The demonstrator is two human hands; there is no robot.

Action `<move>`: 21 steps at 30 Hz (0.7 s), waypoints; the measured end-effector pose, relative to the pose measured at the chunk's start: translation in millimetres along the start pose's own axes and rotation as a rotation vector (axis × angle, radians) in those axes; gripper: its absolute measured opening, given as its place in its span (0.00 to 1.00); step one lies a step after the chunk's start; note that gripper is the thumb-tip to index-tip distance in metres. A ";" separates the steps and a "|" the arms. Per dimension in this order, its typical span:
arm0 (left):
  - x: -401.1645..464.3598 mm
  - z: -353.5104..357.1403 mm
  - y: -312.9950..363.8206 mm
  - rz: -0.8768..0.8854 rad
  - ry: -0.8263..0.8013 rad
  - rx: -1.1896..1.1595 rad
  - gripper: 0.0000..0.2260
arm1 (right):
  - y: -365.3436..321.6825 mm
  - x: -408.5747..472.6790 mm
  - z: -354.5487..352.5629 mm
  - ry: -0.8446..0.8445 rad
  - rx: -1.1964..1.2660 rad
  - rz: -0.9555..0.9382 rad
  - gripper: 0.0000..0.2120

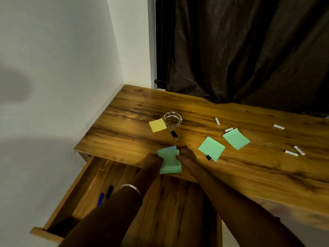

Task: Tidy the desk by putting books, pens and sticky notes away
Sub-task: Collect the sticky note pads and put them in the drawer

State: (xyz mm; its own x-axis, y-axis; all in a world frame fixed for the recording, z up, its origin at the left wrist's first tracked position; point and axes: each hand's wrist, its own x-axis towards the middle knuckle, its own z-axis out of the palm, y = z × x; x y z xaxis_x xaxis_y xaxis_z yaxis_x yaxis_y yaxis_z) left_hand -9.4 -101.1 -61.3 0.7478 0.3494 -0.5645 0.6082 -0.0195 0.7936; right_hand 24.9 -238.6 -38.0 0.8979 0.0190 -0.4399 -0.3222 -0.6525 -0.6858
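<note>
Green sticky notes, a small gathered sheaf, sat at the near edge of the wooden desk, held between both hands: the left hand gripped the sheaf's left edge and the right hand pinched its right edge, fingers curled onto the paper. The sheaf's long axis ran from near to far, its near end overhanging the desk edge. Directly below and to the left lay the open drawer, where a blue pen and a black pen already rested. The move ahead likely turned on that relation: the drawer lay nearer the left hand, so the sheaf probably needed only to drop down and left. Loose notes remained out, a green note just right of the right hand, another green note farther right, and a yellow note at the far side, touching a glass ashtray. Small white batteries lay scattered to the right.
</note>
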 end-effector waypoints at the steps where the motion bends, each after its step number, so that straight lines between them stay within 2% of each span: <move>1: -2.4 -0.5 -0.4 -0.013 -0.036 -0.015 0.16 | 1.9 -0.7 0.3 0.009 -0.020 -0.007 0.14; 7: -11.6 2.7 -2.8 0.033 -0.062 0.022 0.17 | 10.7 -15.0 4.7 0.104 -0.091 0.011 0.13; 11: -11.9 2.2 -8.7 0.170 -0.031 0.107 0.14 | 17.7 -19.2 4.6 0.151 -0.007 0.042 0.06; 15: -18.9 1.5 -14.7 0.163 -0.020 0.142 0.15 | 30.2 -25.1 1.9 0.080 0.088 0.069 0.07; 18: -24.6 2.2 -25.5 0.207 -0.049 0.179 0.16 | 33.8 -44.6 -8.1 -0.077 0.246 0.175 0.08; 21: -28.1 4.4 -35.6 0.210 -0.085 0.207 0.15 | 41.8 -56.4 -17.8 -0.175 0.257 0.205 0.07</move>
State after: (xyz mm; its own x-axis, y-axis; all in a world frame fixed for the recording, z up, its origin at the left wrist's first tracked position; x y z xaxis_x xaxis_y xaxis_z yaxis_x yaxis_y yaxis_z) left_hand -50.9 -114.3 -74.7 0.8771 0.2380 -0.4172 0.4730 -0.2764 0.8366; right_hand -33.9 -280.4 -31.6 0.7493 0.0514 -0.6602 -0.5745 -0.4453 -0.6867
